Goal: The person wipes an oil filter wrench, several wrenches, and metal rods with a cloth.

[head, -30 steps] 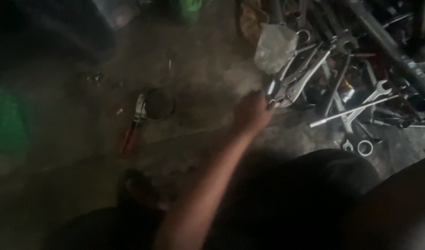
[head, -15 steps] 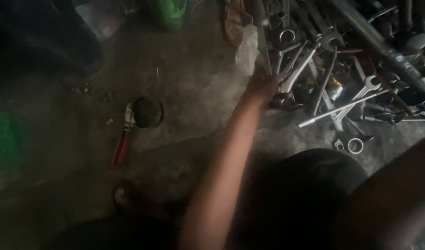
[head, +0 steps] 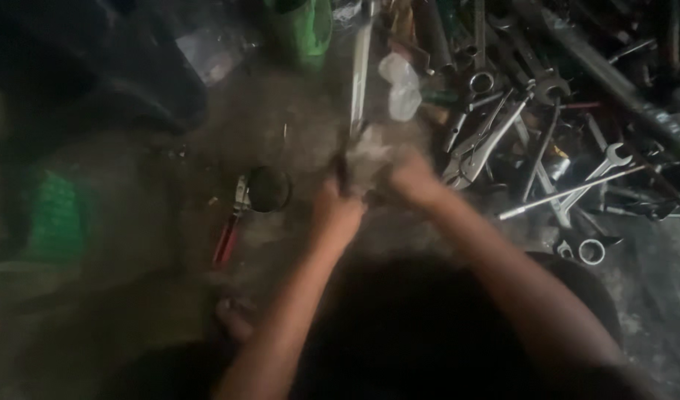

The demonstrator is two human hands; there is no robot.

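Dark slim tool (head: 343, 169): upright between both hands, low over the grey concrete floor (head: 169, 215), just left of the wrench pile; exact kind lost to blur.
Left hand (head: 338, 211): clenched round the tool's lower end.
Right hand (head: 412, 180): closed, seemingly on the same tool, touching the left.
Wrench pile (head: 547, 133): just right of the hands.
Red-handled pliers (head: 229, 233): flat on the floor, left, beside a dark round lid (head: 269, 189).
Green container (head: 304, 30): top centre.

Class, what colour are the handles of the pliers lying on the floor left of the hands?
Red, seen in the head view: pliers.
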